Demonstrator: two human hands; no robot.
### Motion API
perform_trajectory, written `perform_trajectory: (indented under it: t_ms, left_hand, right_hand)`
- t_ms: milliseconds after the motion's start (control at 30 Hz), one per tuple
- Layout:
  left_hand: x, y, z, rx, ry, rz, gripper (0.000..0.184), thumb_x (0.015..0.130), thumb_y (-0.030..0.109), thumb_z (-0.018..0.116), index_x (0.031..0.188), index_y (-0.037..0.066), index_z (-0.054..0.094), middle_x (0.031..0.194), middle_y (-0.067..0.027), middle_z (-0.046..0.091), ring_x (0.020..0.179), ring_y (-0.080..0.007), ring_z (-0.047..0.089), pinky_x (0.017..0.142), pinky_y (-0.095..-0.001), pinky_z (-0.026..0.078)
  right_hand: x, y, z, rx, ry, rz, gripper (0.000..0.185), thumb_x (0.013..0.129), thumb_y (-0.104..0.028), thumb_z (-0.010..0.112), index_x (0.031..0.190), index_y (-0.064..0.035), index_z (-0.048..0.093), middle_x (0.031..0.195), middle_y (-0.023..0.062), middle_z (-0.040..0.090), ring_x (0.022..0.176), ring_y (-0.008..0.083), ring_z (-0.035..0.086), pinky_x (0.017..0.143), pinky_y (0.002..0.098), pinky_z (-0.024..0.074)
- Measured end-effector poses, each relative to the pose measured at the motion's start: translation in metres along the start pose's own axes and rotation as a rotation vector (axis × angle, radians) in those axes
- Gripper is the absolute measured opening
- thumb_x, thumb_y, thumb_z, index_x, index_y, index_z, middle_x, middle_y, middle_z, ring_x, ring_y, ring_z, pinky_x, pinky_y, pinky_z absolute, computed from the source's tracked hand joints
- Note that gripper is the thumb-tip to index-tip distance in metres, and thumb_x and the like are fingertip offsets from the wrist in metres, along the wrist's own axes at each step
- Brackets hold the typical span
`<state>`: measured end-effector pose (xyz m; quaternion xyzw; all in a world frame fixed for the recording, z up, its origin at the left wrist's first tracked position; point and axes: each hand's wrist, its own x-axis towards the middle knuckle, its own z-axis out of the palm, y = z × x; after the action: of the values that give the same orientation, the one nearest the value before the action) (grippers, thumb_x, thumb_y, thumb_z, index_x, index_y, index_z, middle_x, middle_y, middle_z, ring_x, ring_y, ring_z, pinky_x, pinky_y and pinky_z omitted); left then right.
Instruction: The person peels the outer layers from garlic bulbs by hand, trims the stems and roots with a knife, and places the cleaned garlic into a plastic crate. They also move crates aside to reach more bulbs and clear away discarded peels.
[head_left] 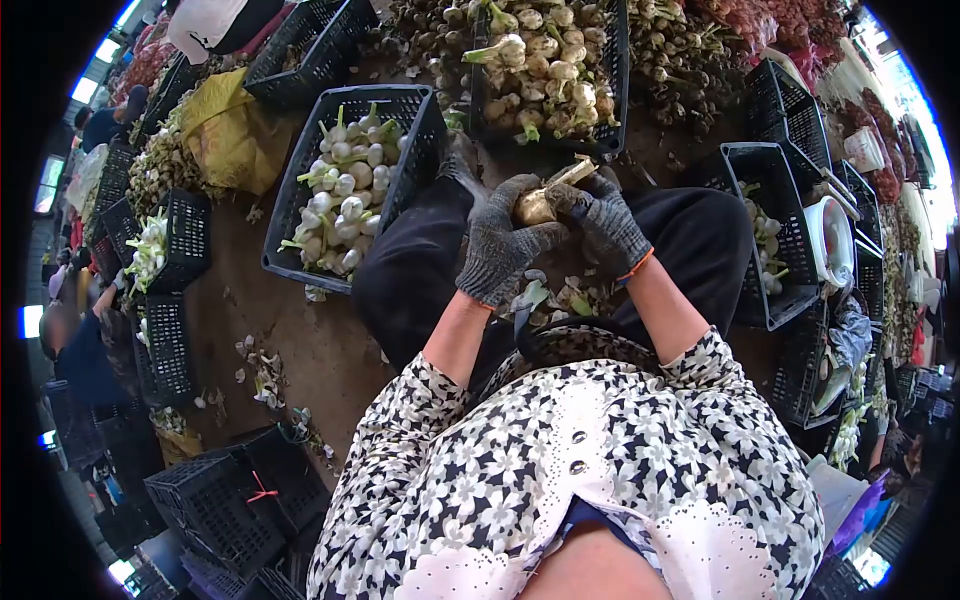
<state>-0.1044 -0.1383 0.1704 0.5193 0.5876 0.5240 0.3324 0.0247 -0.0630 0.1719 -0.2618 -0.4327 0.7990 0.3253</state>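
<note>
A garlic bulb (537, 206) with a brownish skin and a pale stem pointing up to the right is between my hands, above my lap. My left hand (505, 240), in a grey knit glove, is closed around the bulb's left side. My right hand (607, 222), gloved alike, has its fingers bent against the bulb at the base of the stem. Whether it also holds a small tool is hidden. Just ahead stands a black crate of untrimmed garlic (545, 70). Left of my knee, another crate holds whiter, cleaned garlic bulbs (350, 195).
Garlic peelings (560, 300) lie on the floor between my legs. To my right are a black crate with some garlic (765, 235) and a white bucket (828, 240). A yellow sack (235, 130) and garlic heaps lie ahead. A co-worker (85, 350) is at the far left.
</note>
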Motion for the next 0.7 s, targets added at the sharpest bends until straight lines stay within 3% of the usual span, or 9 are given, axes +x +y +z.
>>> perform_trajectory:
  t_ms: [200, 433, 533, 567, 700]
  left_hand:
    - [-0.001, -0.017, -0.010, 0.004, 0.067, 0.054, 0.050, 0.061, 0.009, 0.071, 0.105, -0.001, 0.049, 0.097, -0.0090, 0.055, 0.087, -0.0141, 0.052, 0.078, -0.0258, 0.043]
    - [0.001, -0.019, -0.015, -0.259, 0.106, -0.172, 0.051, 0.057, 0.013, 0.075, 0.100, -0.001, 0.051, 0.090, -0.0087, 0.056, 0.080, -0.0143, 0.053, 0.071, -0.0257, 0.044]
    - [0.007, -0.015, -0.019, -0.002, 0.110, -0.175, 0.049, 0.058, 0.008, 0.072, 0.101, -0.001, 0.051, 0.090, -0.0065, 0.057, 0.082, -0.0101, 0.052, 0.074, -0.0232, 0.043]
    - [0.010, -0.016, -0.019, 0.028, 0.112, -0.183, 0.049, 0.058, 0.009, 0.072, 0.101, -0.001, 0.052, 0.089, -0.0061, 0.057, 0.080, -0.0092, 0.052, 0.073, -0.0232, 0.043]
    - [0.017, -0.008, -0.019, 0.061, 0.081, -0.325, 0.048, 0.059, 0.009, 0.071, 0.101, -0.002, 0.052, 0.089, -0.0065, 0.057, 0.079, -0.0104, 0.052, 0.073, -0.0234, 0.044]
  right_hand:
    - [0.012, 0.009, 0.003, -0.009, -0.002, 0.087, 0.024, 0.074, -0.012, 0.062, 0.093, -0.0022, 0.054, 0.085, 0.0051, 0.058, 0.077, 0.0117, 0.055, 0.067, 0.0248, 0.0465]
    - [0.036, 0.021, -0.002, -0.110, -0.058, 0.146, 0.024, 0.075, -0.013, 0.060, 0.095, -0.0011, 0.053, 0.087, 0.0039, 0.057, 0.077, 0.0110, 0.055, 0.068, 0.0240, 0.0458]
    - [0.041, 0.019, -0.001, 0.041, -0.112, 0.262, 0.026, 0.074, -0.014, 0.062, 0.095, -0.0010, 0.053, 0.086, 0.0047, 0.058, 0.077, 0.0118, 0.055, 0.068, 0.0245, 0.0461]
    - [0.046, 0.025, -0.004, -0.009, -0.135, 0.161, 0.025, 0.075, -0.014, 0.061, 0.094, -0.0007, 0.054, 0.083, 0.0044, 0.058, 0.071, 0.0109, 0.056, 0.062, 0.0234, 0.0462]
    - [0.054, 0.012, -0.008, -0.112, -0.160, 0.285, 0.022, 0.075, -0.014, 0.060, 0.092, -0.0010, 0.055, 0.077, 0.0034, 0.058, 0.063, 0.0095, 0.055, 0.056, 0.0221, 0.0452]
